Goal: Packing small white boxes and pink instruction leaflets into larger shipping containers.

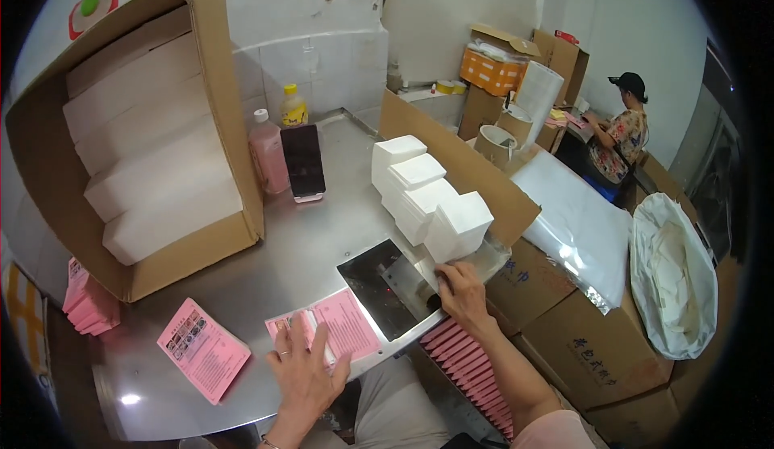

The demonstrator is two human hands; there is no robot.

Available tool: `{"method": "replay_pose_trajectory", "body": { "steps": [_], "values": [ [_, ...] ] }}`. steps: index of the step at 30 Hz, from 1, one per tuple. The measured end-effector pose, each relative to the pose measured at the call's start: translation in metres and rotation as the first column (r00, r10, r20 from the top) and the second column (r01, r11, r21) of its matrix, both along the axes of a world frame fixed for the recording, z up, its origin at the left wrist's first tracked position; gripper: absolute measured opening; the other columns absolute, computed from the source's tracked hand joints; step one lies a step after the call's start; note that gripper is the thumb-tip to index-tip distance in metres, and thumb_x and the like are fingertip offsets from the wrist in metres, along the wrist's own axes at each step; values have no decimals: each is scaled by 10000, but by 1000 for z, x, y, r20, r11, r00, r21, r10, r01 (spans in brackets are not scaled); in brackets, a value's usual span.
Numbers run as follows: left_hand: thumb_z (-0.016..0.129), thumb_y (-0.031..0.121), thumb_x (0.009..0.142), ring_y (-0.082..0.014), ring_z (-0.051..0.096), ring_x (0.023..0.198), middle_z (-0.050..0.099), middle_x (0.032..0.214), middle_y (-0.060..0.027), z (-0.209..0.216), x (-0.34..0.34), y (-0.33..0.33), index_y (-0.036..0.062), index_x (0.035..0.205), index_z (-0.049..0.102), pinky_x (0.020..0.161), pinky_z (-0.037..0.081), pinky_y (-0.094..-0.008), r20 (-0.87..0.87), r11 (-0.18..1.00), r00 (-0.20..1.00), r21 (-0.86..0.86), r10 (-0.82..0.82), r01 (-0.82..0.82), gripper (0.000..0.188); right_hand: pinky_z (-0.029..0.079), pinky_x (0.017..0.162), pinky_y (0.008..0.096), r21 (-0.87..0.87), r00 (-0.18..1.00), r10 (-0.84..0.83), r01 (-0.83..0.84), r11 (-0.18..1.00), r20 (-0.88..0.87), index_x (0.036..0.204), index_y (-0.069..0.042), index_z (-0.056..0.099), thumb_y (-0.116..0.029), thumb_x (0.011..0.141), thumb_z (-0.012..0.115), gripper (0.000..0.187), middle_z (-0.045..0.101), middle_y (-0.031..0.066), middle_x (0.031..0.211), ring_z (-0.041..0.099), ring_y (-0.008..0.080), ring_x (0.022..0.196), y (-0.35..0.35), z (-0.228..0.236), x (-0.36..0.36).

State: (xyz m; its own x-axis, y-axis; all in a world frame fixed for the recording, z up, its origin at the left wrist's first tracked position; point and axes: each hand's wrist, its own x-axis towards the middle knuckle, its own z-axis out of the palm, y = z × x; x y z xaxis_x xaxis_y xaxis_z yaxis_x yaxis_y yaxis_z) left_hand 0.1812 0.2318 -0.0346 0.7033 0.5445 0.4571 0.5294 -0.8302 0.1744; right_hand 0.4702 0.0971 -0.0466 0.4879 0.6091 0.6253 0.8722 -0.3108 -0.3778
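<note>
My left hand (309, 362) lies with fingers spread on a pink printed sheet (348, 326), over a narrow white piece that looks like folded tissue. The sheet lies flat on the metal table beside a dark rectangular opening (379, 288). At the right side of that opening, by a metal part, my right hand (463, 294) has its fingers curled in. What they grip, if anything, is hidden. Just beyond it stand several white stacks of folded tissue (427, 195) in a row. A stack of pink printed sheets (204, 351) rests left of my left hand.
A cardboard box (228, 110) with white stacks tips over the table's left. Behind are a phone (303, 163), a pink bottle (268, 152) and a yellow bottle (293, 106). Pink packets (472, 368) fill a container below. Cartons (592, 352) stand right; a person (619, 130) sits beyond.
</note>
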Motion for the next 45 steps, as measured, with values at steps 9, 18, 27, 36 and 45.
{"method": "replay_pose_trajectory", "body": {
  "steps": [9,18,27,36,45],
  "values": [
    [731,438,774,-421,403,1300,504,1423,-170,3,-2,-4,41,1124,631,930,320,-546,-6,998,1000,-64,11,-12,538,489,806,433,134,943,-114,75,988,314,998,-19,697,-122,829,690,198,627,161,927,591,340,934,13,102,11],
    [748,561,745,-372,480,1035,580,1196,-158,20,0,-4,61,1095,637,857,343,-534,-36,1000,999,-30,-7,6,621,467,751,443,28,960,-117,114,993,254,843,21,720,-140,838,664,170,611,165,850,568,330,844,31,61,63],
    [710,303,846,-359,543,902,550,1015,-178,3,26,-3,18,1059,618,746,457,-457,93,981,991,-159,-97,111,368,476,796,429,186,951,-173,127,974,257,1058,-14,709,11,804,608,275,629,173,984,591,345,919,29,56,62],
    [790,295,654,-380,546,865,538,985,-201,15,13,18,61,1366,517,796,461,-466,112,923,962,-272,-250,271,797,371,1046,665,-207,663,677,-649,732,320,1178,-7,640,-128,806,650,391,622,221,1125,625,367,1095,25,6,-123],
    [755,148,819,-342,568,847,566,908,-149,24,-8,10,54,1412,500,767,468,-436,174,875,938,-341,-299,343,652,508,862,507,-215,927,238,-305,928,-291,988,-29,655,-190,810,664,240,662,210,922,648,401,935,82,-43,-34]
  ]
}}
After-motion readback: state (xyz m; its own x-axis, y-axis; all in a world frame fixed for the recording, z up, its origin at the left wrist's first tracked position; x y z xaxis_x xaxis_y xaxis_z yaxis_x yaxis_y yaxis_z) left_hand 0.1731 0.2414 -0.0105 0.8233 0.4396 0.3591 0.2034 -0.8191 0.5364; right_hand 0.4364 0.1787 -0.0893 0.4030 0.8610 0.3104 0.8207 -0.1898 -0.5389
